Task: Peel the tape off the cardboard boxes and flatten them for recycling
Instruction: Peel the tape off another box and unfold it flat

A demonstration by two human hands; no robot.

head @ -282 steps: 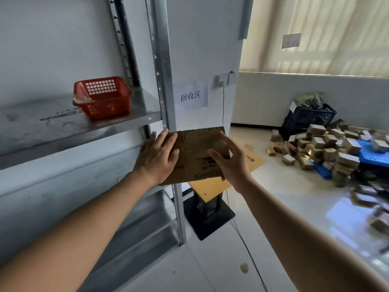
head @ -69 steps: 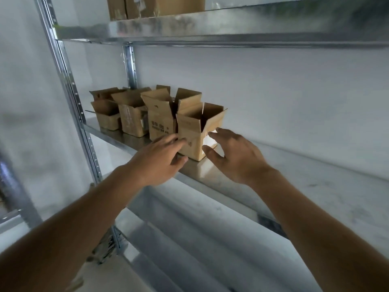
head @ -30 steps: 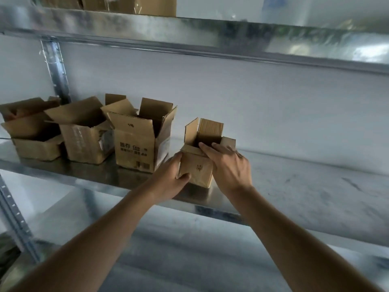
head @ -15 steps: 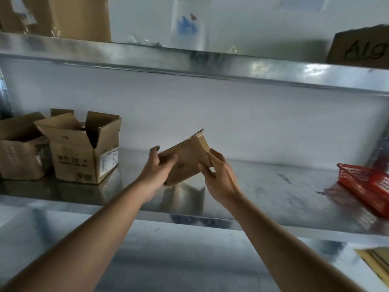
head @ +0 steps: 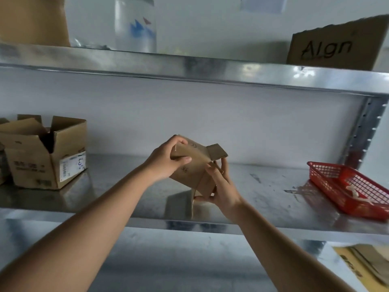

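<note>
- I hold the small cardboard box (head: 192, 165) tilted in the air above the metal shelf (head: 263, 197), clear of its surface, so I can work on its sides.
- My left hand (head: 166, 163) grips its upper end, fingers curled over the top and thumb pressed on the face, to steady it.
- My right hand (head: 219, 186) cups the lower end, fingertips pinching the edge; I judge it is hunting for tape, which I cannot make out.
- A flap (head: 217, 151) sticks out at the top right.
- Another open box (head: 46, 152) waits on the left; a red basket (head: 349, 190) for scraps sits on the right.
</note>
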